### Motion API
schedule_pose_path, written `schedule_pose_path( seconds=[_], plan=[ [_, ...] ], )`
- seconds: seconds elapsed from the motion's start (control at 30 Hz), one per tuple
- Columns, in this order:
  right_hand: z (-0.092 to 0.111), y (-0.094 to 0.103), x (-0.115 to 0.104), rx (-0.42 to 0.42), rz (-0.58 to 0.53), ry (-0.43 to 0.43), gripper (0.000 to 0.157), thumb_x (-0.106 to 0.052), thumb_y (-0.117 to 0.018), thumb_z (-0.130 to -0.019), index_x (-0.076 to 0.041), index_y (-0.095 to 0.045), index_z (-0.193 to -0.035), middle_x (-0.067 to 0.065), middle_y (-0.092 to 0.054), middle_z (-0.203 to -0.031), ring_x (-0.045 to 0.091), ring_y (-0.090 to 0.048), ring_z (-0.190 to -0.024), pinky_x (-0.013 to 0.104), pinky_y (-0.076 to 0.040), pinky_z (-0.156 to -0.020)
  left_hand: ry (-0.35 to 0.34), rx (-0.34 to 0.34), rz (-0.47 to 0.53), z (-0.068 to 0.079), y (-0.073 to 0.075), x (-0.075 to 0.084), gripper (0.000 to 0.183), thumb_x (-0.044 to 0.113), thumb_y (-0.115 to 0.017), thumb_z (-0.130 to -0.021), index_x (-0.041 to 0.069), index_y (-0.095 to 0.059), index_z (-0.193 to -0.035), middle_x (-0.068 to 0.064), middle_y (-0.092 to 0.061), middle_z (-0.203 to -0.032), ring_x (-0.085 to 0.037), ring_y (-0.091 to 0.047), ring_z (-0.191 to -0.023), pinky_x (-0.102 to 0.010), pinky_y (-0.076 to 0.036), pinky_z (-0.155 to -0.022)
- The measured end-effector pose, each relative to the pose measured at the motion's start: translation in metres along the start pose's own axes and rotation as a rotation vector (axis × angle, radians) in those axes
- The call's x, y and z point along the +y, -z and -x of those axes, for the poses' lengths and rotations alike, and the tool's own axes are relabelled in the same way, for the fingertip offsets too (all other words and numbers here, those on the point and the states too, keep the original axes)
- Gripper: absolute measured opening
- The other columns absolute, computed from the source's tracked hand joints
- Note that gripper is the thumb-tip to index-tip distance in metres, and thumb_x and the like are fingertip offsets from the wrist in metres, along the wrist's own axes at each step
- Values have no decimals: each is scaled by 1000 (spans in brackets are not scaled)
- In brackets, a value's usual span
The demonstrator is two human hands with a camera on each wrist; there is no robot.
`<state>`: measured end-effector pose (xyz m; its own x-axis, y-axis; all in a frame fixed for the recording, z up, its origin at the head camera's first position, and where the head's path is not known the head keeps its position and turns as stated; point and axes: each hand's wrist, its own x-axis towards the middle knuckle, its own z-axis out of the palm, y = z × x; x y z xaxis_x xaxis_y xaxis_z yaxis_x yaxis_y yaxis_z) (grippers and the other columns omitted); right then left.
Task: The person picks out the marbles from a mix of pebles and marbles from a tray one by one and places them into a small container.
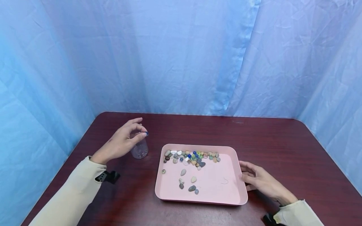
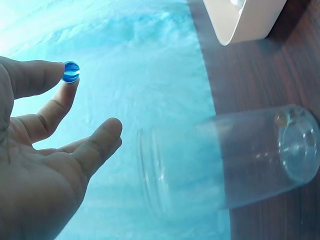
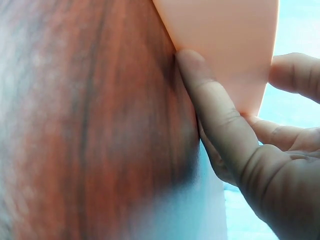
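Between thumb and index finger, my left hand (image 1: 120,141) pinches a blue glass marble (image 2: 71,72); its other fingers are spread. Beneath that hand, a clear jar (image 1: 139,150) stands upright on the table, and the left wrist view shows its open mouth near the fingers. A small brownish bead-like thing (image 2: 281,119) shows near the jar's bottom. My right hand (image 1: 261,180) rests its relaxed fingers against the outer right wall of a pink tray (image 1: 215,191). In the right wrist view, fingers (image 3: 220,110) touch the tray's wall (image 3: 225,45).
Along the tray's far side lies a row of pebbles and glass marbles (image 1: 194,153). Several stones (image 1: 192,188) are scattered nearer its front left, and a thin curved line (image 1: 224,181) shows at its right. Blue curtains (image 1: 169,62) hang behind the dark wooden table (image 1: 268,141).
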<state>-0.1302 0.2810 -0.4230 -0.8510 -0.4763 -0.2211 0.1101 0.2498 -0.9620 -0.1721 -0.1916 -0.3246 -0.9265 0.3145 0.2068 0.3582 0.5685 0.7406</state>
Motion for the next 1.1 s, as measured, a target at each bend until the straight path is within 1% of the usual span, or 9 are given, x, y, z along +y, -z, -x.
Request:
schedule_pose_path(
  seconds=[0.1, 0.2, 0.43, 0.57, 0.73, 1.0, 1.1],
  plan=[
    [0, 0, 0, -3, -4, 3, 68, -6, -54, -102, 22, -11, -147, 41, -44, -136, 13, -63, -108, 45, -59, -77, 12, 19, 0, 0, 7, -1, 10, 7, -61, -99, -1, -64, -105, -23, -34, -154, -40, -57, -123, -51, -45, -103],
    [0, 0, 0, -5, -5, 10, 68, -6, -53, -102, 22, -11, -147, 41, -44, -136, 11, -63, -107, 45, -59, -77, 26, 31, -11, 0, 12, -3, 11, 7, -61, -100, -1, -63, -106, -24, -34, -154, -42, -54, -126, -52, -43, -104],
    [0, 0, 0, -4, -9, 13, 68, -7, -54, -102, 21, -11, -147, 40, -45, -136, 12, -63, -108, 45, -59, -77, 83, 29, -33, 3, 21, -13, 15, 10, -58, -102, -3, -61, -109, -25, -28, -157, -44, -42, -137, -52, -37, -109],
    [0, 1, 1, -4, -5, 8, 69, -7, -54, -102, 21, -11, -148, 41, -45, -136, 16, -62, -110, 45, -59, -77, 125, 33, -51, 4, 23, -18, 18, 12, -58, -102, -3, -60, -110, -27, -26, -157, -46, -41, -136, -54, -35, -109],
    [0, 0, 1, 1, 11, 2, 69, -8, -54, -102, 22, -11, -147, 42, -44, -136, 22, -61, -113, 44, -59, -77, 148, 58, -74, 5, 22, -22, 18, 13, -59, -101, -3, -61, -110, -27, -29, -156, -46, -41, -137, -55, -36, -108],
    [0, 0, 1, 5, 9, 1, 69, -7, -54, -102, 22, -11, -147, 42, -43, -137, 26, -61, -114, 44, -59, -77, 201, 75, -132, 6, 21, -28, 20, 12, -57, -102, -3, -61, -114, -29, -29, -155, -49, -43, -134, -57, -38, -106],
    [0, 0, 1, 3, 9, 1, 69, -8, -54, -102, 21, -11, -148, 42, -43, -137, 24, -62, -113, 44, -59, -77, 208, 73, -136, 5, 20, -29, 21, 12, -56, -103, -4, -61, -116, -29, -28, -155, -49, -41, -135, -57, -38, -107]
  ],
)
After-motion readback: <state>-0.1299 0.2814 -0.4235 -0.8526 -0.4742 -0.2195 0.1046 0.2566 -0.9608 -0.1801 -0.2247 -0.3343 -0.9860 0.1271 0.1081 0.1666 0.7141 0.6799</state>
